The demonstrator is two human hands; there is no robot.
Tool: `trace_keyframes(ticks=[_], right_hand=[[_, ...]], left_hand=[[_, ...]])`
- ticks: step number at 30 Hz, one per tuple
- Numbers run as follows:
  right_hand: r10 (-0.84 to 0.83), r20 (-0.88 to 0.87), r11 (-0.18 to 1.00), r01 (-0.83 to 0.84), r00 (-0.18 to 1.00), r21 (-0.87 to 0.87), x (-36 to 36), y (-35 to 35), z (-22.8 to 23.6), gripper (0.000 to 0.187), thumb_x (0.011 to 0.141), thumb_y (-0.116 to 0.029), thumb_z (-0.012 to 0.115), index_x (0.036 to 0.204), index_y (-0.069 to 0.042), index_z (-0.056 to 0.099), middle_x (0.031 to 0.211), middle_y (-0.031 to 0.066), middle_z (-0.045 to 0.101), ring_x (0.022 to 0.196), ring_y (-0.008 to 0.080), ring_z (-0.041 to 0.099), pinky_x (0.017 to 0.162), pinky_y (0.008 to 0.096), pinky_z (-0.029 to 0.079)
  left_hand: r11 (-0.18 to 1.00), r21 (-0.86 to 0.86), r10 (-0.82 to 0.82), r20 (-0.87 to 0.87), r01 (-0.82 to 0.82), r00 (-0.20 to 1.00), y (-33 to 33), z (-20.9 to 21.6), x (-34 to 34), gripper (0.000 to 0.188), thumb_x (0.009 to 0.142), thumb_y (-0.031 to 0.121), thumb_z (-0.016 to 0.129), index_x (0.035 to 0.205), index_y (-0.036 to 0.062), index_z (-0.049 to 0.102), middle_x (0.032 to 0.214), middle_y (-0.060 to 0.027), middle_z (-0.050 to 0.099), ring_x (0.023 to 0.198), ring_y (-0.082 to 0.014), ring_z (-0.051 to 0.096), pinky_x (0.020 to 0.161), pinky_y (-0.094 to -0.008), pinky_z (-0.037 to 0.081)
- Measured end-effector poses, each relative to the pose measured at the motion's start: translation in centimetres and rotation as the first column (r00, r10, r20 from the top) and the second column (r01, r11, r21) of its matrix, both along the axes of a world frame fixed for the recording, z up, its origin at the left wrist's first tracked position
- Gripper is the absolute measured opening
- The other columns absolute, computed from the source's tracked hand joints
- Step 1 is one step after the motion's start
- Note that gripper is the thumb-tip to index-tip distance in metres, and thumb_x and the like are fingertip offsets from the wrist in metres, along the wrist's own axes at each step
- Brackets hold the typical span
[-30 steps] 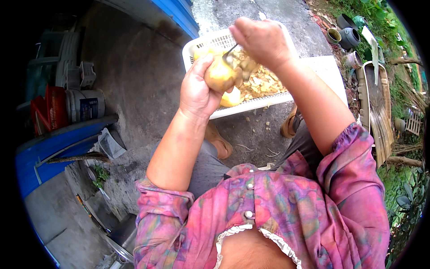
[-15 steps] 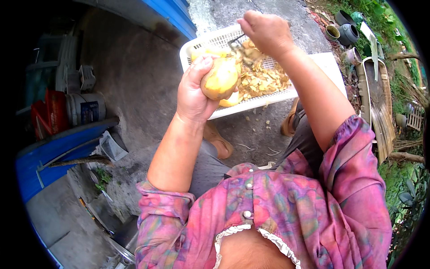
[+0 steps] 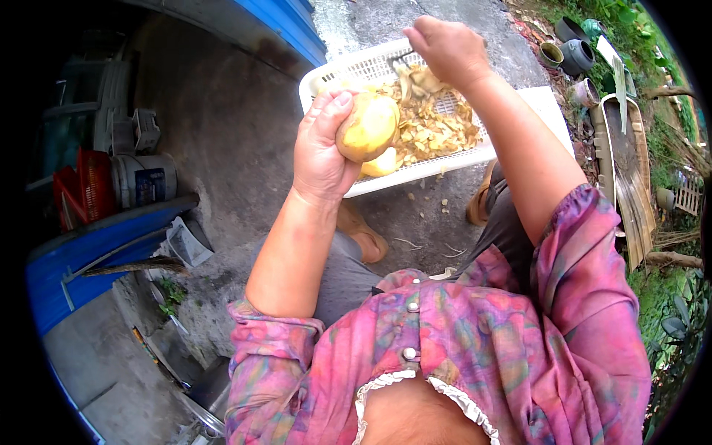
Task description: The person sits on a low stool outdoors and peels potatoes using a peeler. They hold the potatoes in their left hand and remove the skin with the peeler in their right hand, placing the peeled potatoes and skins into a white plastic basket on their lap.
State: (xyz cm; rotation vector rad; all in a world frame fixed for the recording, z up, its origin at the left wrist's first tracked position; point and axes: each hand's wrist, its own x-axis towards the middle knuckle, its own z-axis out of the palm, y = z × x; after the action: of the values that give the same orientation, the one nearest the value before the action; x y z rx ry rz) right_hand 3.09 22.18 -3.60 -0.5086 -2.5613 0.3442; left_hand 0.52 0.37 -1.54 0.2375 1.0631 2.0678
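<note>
My left hand [image 3: 320, 152] is wrapped around a partly peeled potato [image 3: 369, 127], thumb on its upper side. The potato shows pale yellow flesh with brownish skin low down. To the right and farther off, my right hand [image 3: 451, 53] is closed on a peeler [image 3: 401, 61]; only its dark, blurred head shows, apart from the potato. Beneath both hands lies a white plastic basket [image 3: 307, 87] with slotted walls. Potato peelings [image 3: 437, 135] are heaped in it. A peeled potato [image 3: 381, 163] rests by its near side, partly hidden by the held one.
My sandalled feet [image 3: 368, 241] stand on the concrete just this side of the basket. A white board [image 3: 547, 111] adjoins its right side. Pots [image 3: 577, 55] and a long trough [image 3: 621, 148] line the right. At left are a red crate [image 3: 93, 185] and a white bucket [image 3: 144, 180].
My right hand has shifted slightly right, and the peeler head has risen toward the basket's far edge. The potato in my left hand has turned slightly and moved a little to the right.
</note>
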Motion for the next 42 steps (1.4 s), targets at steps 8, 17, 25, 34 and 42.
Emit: trace_keyframes(ticks=[8, 17, 25, 34, 42], right_hand=[[0.4, -0.13, 0.916, -0.389, 0.907, 0.099, 1.0, -4.9, 2.6, 0.029, 0.089, -0.033, 0.058, 0.071, -0.01, 0.054, 0.061, 0.01, 0.061, 0.059, 0.0302, 0.063, 0.055, 0.0401, 0.05], [0.251, -0.176, 0.965, -0.261, 0.952, -0.03, 0.4, -3.5, 2.4, 0.028, 0.09, -0.034, 0.057, 0.075, -0.011, 0.059, 0.06, 0.0087, 0.06, 0.06, 0.0291, 0.063, 0.057, 0.0412, 0.05], [0.108, -0.045, 0.994, -0.108, 0.993, 0.003, 0.0, -0.4, 0.3, 0.033, 0.092, -0.038, 0.055, 0.071, -0.013, 0.057, 0.056, 0.0075, 0.058, 0.055, 0.0267, 0.061, 0.05, 0.0398, 0.047], [0.38, -0.25, 0.924, -0.375, 0.891, 0.067, 0.6, -4.6, 2.2, 0.027, 0.088, -0.034, 0.058, 0.072, -0.012, 0.059, 0.057, 0.0085, 0.061, 0.058, 0.0282, 0.065, 0.059, 0.0422, 0.052], [0.184, 0.098, 0.983, -0.182, 0.978, -0.029, 0.0, -1.3, 0.6, 0.031, 0.093, -0.038, 0.049, 0.081, -0.012, 0.063, 0.068, 0.0113, 0.066, 0.067, 0.0311, 0.065, 0.063, 0.0437, 0.052]], left_hand=[[0.999, -0.05, 0.025, 0.097, -0.021, 0.995, 0.4, -0.9, 0.0, 0.029, 0.097, 0.019, 0.044, 0.112, -0.003, 0.055, 0.113, -0.0165, 0.061, 0.104, -0.0251, 0.06, 0.093, -0.0376, 0.048], [0.994, -0.101, 0.065, 0.154, -0.05, 0.986, -0.2, -0.8, -0.7, 0.032, 0.096, 0.027, 0.045, 0.11, 0.0016, 0.056, 0.1, -0.0129, 0.064, 0.086, -0.025, 0.064, 0.073, -0.0389, 0.054], [0.992, 0.04, -0.123, 0.31, 0.116, 0.943, -0.2, 0.5, -0.3, 0.029, 0.095, 0.027, 0.048, 0.11, 0.0027, 0.055, 0.1, -0.0126, 0.064, 0.084, -0.0253, 0.065, 0.066, -0.0387, 0.055], [0.997, 0.053, -0.077, 0.324, 0.064, 0.943, 0.1, -0.1, -0.5, 0.034, 0.095, 0.021, 0.046, 0.121, -0.0011, 0.05, 0.112, -0.015, 0.061, 0.102, -0.026, 0.062, 0.089, -0.04, 0.052], [0.988, 0.007, -0.156, 0.02, 0.155, 0.988, 0.2, -0.1, -0.6, 0.032, 0.094, 0.027, 0.047, 0.112, 0.001, 0.055, 0.098, -0.0145, 0.065, 0.083, -0.0243, 0.065, 0.066, -0.0366, 0.055]])
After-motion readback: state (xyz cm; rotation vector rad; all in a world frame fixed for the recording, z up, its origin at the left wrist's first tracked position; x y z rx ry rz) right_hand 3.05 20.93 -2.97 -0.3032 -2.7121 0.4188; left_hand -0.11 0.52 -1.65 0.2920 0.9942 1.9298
